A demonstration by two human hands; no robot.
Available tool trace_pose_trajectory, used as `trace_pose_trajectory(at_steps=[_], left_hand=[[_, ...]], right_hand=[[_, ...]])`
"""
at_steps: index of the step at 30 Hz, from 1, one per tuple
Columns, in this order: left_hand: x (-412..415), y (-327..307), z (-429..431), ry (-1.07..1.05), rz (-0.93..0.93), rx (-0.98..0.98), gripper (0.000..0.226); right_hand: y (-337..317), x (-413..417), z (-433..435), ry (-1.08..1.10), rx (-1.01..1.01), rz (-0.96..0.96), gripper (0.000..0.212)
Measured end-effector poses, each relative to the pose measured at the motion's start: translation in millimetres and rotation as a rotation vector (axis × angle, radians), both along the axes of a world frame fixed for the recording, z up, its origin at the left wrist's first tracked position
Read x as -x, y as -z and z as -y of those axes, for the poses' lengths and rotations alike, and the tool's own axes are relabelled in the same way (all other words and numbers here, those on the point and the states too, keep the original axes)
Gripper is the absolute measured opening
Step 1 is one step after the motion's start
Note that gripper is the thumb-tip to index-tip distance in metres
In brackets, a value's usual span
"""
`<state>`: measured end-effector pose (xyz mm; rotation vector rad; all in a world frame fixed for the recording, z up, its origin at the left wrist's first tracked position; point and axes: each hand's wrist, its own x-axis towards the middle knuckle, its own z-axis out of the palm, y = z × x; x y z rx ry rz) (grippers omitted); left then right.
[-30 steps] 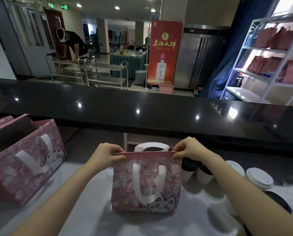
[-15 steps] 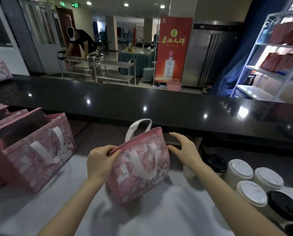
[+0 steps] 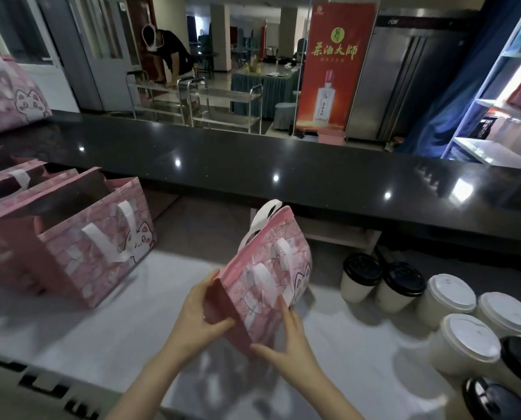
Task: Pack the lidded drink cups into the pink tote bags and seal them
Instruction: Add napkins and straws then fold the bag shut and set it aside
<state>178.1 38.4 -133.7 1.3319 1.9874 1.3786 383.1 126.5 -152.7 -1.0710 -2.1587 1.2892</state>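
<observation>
Pink cat-print fabric tote bag, tilted away-right, pinched at its near end by left hand; right hand fingers spread against its face.

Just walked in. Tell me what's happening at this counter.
A person is packing drinks into pink tote bags. Both hands hold one tilted bag: the left hand grips its side panel, the right hand rests on its front. Lidded cups wait unpacked to the right; more pink bags stand open on the left.
</observation>
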Motion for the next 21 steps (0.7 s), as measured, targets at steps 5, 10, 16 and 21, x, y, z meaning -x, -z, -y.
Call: trace_pose_trajectory(at_steps=[5,10,16,21], left_hand=[[-8.5,14.9,9.4,-0.112,-0.117,-0.026,0.077],[-25.3,17.9,17.0,-0.101,0.123,-0.069,0.082],[-40.7,-14.3,30.9,-0.205,0.138,-0.134,0.098],[-59.8,-74.4,31.3,-0.227,0.023,-0.296,0.107]], right_hand=[[-0.2,8.9,6.8,0.021,-0.005,-0.073,0.116],[-0.5,3.6,11.7,0.012,0.011,-0.149,0.109],[-25.7,-4.0,6.1,0.002,0.031,-0.302,0.106],[-81.5,-16.1,-6.5,-0.023,-0.092,-0.446,0.103]])
